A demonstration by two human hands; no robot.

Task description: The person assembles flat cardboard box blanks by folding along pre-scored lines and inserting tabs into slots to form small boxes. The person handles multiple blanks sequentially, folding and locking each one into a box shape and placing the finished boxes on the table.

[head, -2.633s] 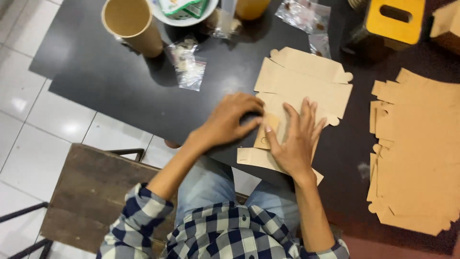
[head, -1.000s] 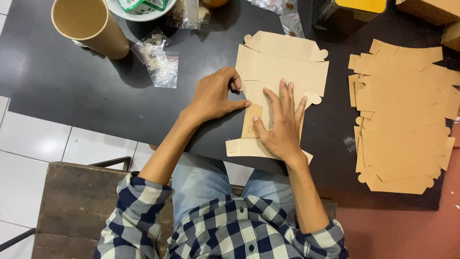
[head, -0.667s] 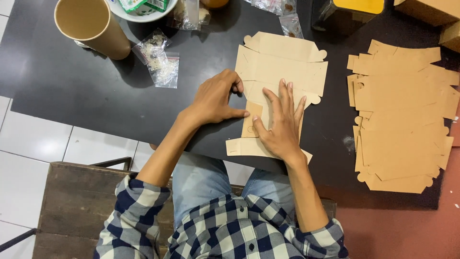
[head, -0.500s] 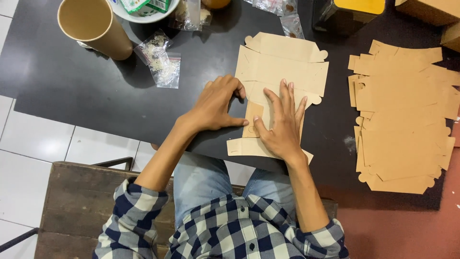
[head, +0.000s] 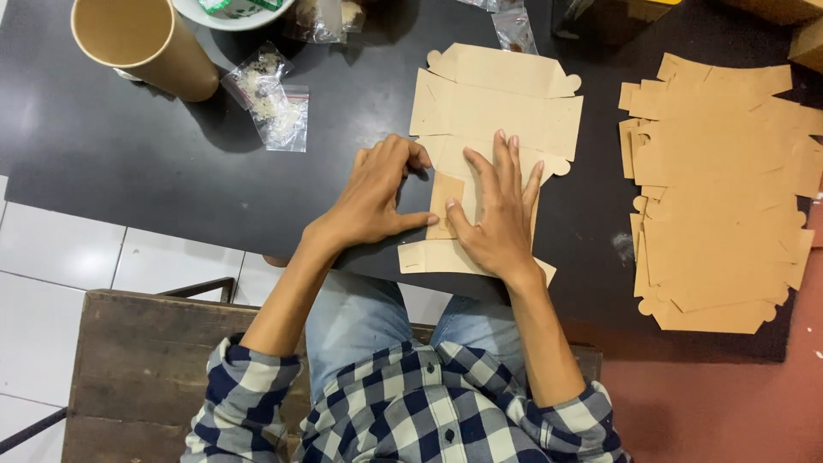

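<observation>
A flat, die-cut brown cardboard box blank (head: 497, 107) lies on the black table (head: 154, 171), its near end reaching the table's front edge. My right hand (head: 497, 214) presses flat on the blank's lower part, fingers spread. My left hand (head: 377, 193) rests on the blank's left edge, its fingers curled over a side flap and its thumb against a small folded-in panel (head: 444, 199) between the hands. Neither hand lifts anything.
A stack of the same flat cardboard blanks (head: 724, 189) lies at the right. At the back left stand a brown paper cup (head: 141, 43), a white bowl (head: 227, 13) and small clear plastic bags (head: 270, 103). A wooden bench (head: 129, 360) is under me.
My left hand has slid down the blank's left edge toward me and folded a side flap inward. My right hand has stayed pressed on the blank. The view has shifted slightly.
</observation>
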